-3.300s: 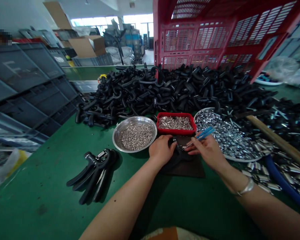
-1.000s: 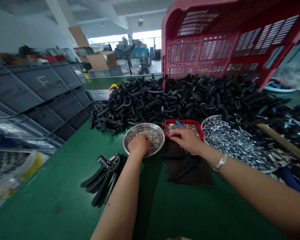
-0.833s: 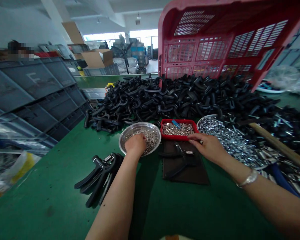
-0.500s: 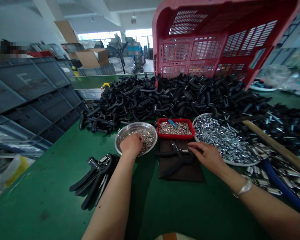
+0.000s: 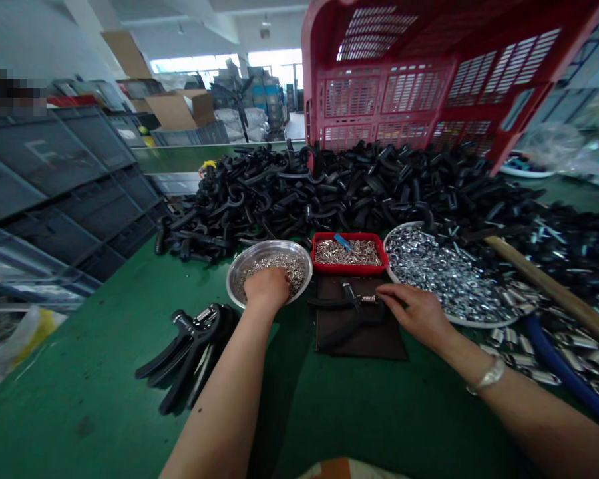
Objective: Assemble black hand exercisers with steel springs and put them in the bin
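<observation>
My left hand [image 5: 265,287] reaches into a round steel bowl [image 5: 241,265] of small metal rings, fingers curled down among them; whether it grips one is hidden. My right hand [image 5: 413,311] rests at the right end of a black hand-gripper part [image 5: 347,307] lying on a dark brown mat [image 5: 362,340], fingertips touching its small spring. Behind the mat stands a red tray [image 5: 349,268] of metal pins with a blue-handled tool [image 5: 343,241] lying on them.
A large plate [image 5: 479,322] of shiny nuts sits at the right. A big heap of black handles [image 5: 359,189] fills the back, under a tipped red crate [image 5: 419,73]. Finished black grippers [image 5: 190,346] lie at the left. A wooden stick [image 5: 554,286] and blue hose [image 5: 564,372] are right.
My right hand left the blue tool in the red tray and came down to the gripper part on the mat. My left hand went from the part into the steel bowl.
</observation>
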The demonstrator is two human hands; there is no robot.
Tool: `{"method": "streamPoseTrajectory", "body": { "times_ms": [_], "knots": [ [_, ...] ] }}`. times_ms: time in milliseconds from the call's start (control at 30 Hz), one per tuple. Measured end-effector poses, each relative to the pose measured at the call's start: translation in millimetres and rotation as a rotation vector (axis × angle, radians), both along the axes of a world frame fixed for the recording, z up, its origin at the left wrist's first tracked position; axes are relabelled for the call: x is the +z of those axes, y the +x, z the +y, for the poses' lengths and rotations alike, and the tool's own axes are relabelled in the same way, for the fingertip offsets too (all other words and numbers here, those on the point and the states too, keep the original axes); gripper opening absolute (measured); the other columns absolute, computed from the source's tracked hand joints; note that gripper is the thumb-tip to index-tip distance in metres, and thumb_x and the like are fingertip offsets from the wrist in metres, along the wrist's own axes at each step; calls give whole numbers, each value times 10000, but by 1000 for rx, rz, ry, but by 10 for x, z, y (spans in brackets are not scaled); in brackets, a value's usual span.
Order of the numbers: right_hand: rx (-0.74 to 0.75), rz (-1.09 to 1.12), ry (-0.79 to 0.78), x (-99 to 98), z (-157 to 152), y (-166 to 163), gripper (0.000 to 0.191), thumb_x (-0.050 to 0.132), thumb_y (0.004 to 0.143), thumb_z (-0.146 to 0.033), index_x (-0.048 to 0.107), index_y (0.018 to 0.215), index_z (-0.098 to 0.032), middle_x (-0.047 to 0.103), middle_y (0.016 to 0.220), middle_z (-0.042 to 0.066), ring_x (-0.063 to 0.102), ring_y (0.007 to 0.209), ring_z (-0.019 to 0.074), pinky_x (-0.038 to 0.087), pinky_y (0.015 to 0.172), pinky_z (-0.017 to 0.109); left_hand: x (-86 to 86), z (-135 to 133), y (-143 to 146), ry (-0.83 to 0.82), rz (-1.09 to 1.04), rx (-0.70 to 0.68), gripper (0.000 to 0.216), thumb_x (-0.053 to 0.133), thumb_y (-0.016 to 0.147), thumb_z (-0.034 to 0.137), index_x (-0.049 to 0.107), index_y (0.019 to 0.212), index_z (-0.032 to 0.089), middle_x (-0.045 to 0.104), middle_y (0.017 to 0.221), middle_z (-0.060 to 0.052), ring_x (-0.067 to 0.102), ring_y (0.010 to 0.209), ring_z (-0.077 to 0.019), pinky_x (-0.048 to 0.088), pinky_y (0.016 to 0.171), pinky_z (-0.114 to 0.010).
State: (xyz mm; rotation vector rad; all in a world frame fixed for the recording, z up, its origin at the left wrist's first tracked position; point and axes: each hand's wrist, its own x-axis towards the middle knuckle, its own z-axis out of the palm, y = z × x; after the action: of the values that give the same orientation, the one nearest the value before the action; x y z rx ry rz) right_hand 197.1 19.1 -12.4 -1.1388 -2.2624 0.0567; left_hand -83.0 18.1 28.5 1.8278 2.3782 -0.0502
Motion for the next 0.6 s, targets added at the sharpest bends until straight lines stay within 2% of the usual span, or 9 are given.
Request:
{"method": "streamPoseTrajectory", "body": {
  "times_ms": [167,367,500,600],
  "knots": [
    [75,-253,186,44,-32,-35,210,446,801,-118,625,910,-130,672,824,79,622,754,178,487,678,280,-17,10,-19,38,-36,60,253,453,788,349,651,904,243,656,959,-109,603,892,-304,466,711,-406],
    [93,-513,151,136,-65,-83,299,451,718,-28,637,929,-131,665,848,98,612,749,192,480,652,278,-18,18,-56,166,-126,104,260,408,821,351,631,911,253,659,943,-96,610,854,-280,452,697,-382],
    [125,-528,70,154,5,-22,360,455,727,-34,613,1028,-151,669,892,81,622,762,172,486,664,265,-47,39,-58,237,-309,88,207,466,796,326,638,868,237,672,891,-74,609,841,-253,436,706,-347],
    [131,-412,43,191,43,-30,321,462,805,-151,575,1105,-145,670,927,87,627,797,186,498,687,303,-78,65,-54,353,-557,48,180,487,783,289,640,787,195,674,792,-53,609,759,-198,422,691,-289]
  ]
}}
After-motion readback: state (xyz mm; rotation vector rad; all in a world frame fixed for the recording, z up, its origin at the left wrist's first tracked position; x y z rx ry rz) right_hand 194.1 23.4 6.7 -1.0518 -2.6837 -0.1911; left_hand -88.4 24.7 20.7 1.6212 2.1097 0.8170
